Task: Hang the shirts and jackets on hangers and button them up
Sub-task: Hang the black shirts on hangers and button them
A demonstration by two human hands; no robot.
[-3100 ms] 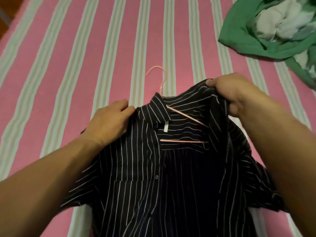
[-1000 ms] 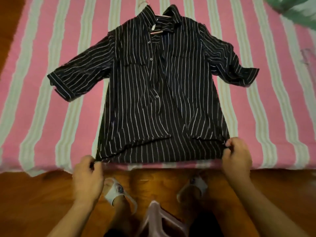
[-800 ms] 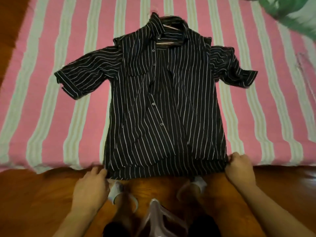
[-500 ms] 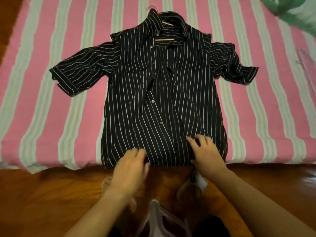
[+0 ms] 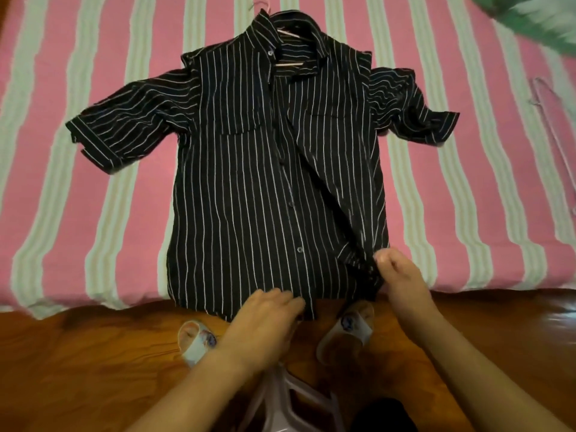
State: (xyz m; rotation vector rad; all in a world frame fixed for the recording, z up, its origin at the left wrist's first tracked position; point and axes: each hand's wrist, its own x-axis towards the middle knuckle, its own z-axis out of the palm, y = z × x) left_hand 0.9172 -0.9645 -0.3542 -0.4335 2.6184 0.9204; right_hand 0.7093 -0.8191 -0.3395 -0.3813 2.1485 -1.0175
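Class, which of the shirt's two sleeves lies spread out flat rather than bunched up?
The left sleeve, on the left hand's side; the right sleeve is crumpled.

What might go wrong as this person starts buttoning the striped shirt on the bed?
The shirt's hem hangs over the bed edge, so tugging may slide it off toward the floor. The right hand pinches the right front panel bunched and slanted, so buttons may meet the wrong holes. Pulling downward may also shift the collar on the pink hanger.
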